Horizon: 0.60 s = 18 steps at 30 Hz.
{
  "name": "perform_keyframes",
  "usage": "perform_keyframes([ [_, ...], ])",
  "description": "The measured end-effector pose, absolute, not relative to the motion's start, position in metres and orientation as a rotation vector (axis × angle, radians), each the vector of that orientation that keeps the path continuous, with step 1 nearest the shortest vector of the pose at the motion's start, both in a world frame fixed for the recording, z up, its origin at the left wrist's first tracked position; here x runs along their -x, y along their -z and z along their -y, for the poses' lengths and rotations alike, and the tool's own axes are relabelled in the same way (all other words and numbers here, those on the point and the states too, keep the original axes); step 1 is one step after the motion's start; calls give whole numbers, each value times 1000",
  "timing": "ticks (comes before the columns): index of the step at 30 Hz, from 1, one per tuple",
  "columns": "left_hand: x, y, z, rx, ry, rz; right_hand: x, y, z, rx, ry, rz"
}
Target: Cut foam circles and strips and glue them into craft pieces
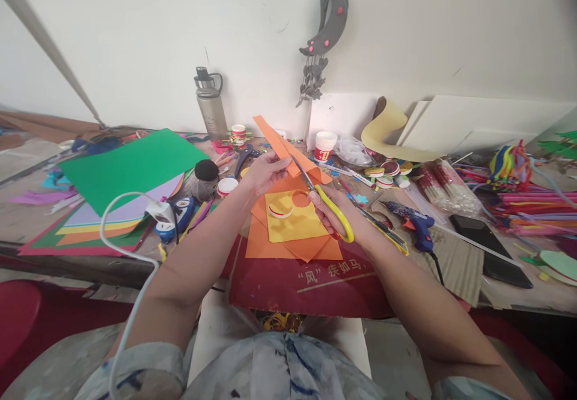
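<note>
Pinched in my left hand (267,173) is a piece of orange paper (276,142), lifted above the table. My right hand (331,211) grips scissors (334,212) with yellow-green handles, and their blades lie at the orange paper near my left fingers. Whether the blades are parted I cannot tell. Below both hands lies a yellow sheet (297,232) with a round white piece with a red edge (280,208) on it. More orange sheets (265,248) are under the yellow one, all on a dark red board (311,292) with printed characters.
Green paper (135,166) and other coloured sheets lie at the left beside a blue power strip (175,220) with a white cable. A paper cup (324,146) and a bottle (211,103) stand behind. A blue glue gun (417,226), a black phone (491,250) and pipe cleaners (532,211) are at the right.
</note>
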<state>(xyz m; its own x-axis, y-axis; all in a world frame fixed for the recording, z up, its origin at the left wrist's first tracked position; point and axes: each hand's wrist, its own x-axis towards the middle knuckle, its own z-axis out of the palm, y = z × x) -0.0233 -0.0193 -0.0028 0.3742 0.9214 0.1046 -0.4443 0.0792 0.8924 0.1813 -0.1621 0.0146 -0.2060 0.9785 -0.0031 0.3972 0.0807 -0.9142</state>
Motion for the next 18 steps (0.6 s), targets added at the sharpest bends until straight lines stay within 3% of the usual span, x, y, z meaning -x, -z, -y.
perform_keyframes([
  [18,18,3,23,-1036,-1112,-565,-181,-5,159,1360,-987,1762],
])
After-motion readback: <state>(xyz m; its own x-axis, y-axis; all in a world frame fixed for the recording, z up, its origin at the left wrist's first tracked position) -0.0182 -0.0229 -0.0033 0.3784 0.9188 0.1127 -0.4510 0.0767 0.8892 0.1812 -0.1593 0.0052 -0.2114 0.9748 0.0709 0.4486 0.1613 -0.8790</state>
